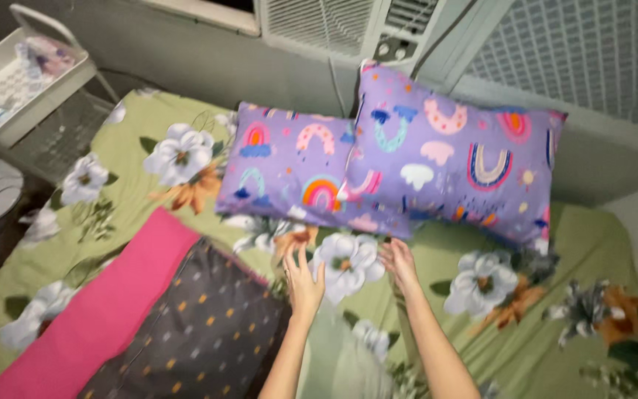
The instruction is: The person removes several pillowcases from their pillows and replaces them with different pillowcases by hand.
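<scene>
The bed, under a green flowered sheet, gives softly and wrinkles easily. Just beyond both hands lie two purple rainbow pillows, light and squashy, best taken by a corner. The left hand has its grip spread; the right hand seems loosely open, though blurred, resting on the sheet.
</scene>
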